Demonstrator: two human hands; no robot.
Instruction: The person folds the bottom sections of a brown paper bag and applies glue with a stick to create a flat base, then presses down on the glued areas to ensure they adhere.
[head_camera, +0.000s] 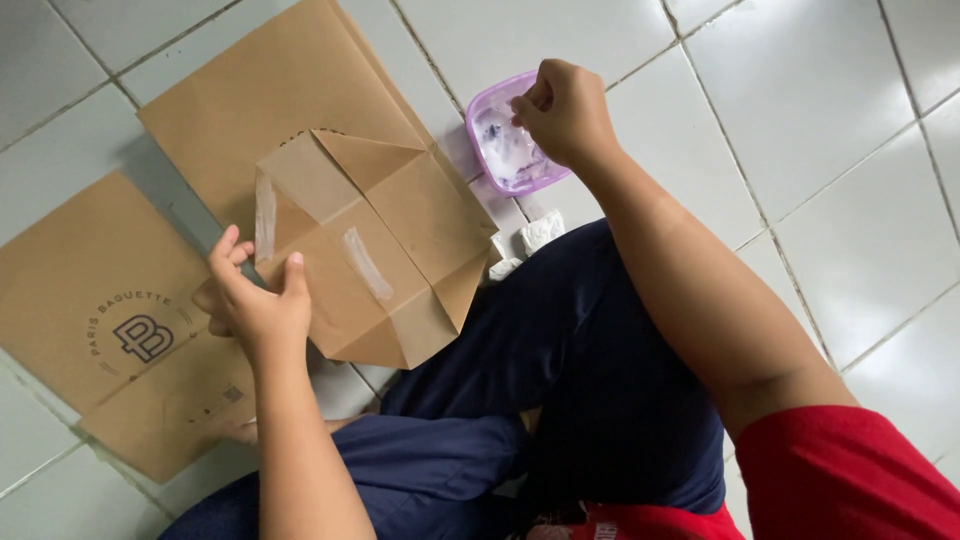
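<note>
Left hand spread, fingers pressing the folded brown paper bag, right hand curled, fingertips seemingly dipped into purple tub

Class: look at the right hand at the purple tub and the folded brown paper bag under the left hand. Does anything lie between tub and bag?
Nothing visible: the purple tub with the right hand sits beside the folded brown paper bag pinned by the left hand. White scraps lie off to the side.
</note>
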